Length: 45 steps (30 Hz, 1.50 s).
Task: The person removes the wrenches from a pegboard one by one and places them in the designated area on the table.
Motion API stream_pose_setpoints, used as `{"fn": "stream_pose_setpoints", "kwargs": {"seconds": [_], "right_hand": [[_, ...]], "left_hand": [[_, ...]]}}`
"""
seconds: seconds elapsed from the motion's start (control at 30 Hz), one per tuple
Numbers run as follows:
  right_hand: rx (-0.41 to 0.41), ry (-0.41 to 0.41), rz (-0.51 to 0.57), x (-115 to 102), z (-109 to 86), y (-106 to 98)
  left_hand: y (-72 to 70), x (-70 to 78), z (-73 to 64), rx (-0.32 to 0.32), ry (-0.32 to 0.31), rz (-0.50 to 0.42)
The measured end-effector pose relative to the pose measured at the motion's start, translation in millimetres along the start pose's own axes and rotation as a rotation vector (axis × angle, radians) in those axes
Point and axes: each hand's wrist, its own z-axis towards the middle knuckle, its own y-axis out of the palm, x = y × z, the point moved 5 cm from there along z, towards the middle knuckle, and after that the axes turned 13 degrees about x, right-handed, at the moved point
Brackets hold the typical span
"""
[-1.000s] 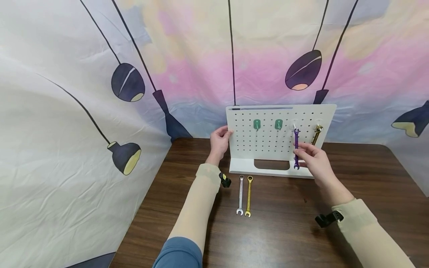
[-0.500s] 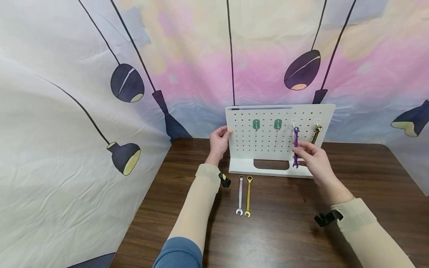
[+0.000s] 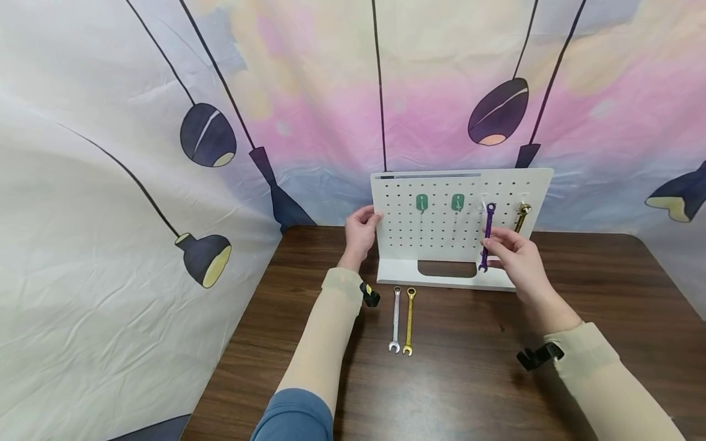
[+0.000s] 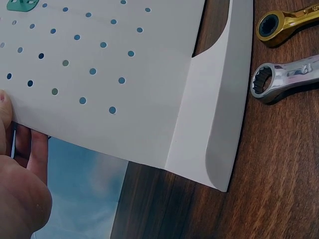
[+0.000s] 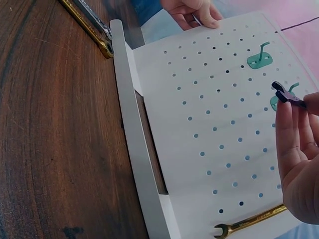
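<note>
At the left edge of a white pegboard [image 3: 399,236], my left hand [image 3: 361,236] grips the board between thumb and fingers. My right hand [image 3: 521,260] pinches a purple combination wrench [image 3: 489,222] by its middle, in front of the board's right half. Its ring end points up beside a white hook [image 3: 484,204]; whether the hook passes through the ring I cannot tell. In the right wrist view only the wrench's open end [image 5: 286,95] shows past the fingers. A gold wrench [image 3: 521,219] hangs on the far-right hook.
A silver wrench [image 3: 396,321] and a yellow-gold wrench [image 3: 409,321] lie side by side on the wooden table [image 3: 441,380], in front of the pegboard. Two green hooks [image 3: 421,203] on the board's left half carry nothing. A patterned cloth [image 3: 331,110] hangs behind.
My right hand has raised the purple wrench slightly and tilted it, its upper end leaning right. The left hand stays on the board's edge.
</note>
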Motion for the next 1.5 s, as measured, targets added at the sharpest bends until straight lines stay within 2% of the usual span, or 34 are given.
{"fn": "stream_pose_setpoints", "kwargs": {"seconds": [0.37,0.73,1.5], "right_hand": [[-0.044,0.051,-0.002,10,-9.1,10],[-0.16,0.097,-0.041,33,-23.6,34],[-0.299,0.245,-0.125,83,-55.3,66]], "left_hand": [[0.6,0.1,-0.4,0.005,0.004,-0.013],[-1.0,-1.1,0.6,0.004,0.009,-0.01],[-0.1,1.7,0.0,0.004,0.012,-0.024]]}}
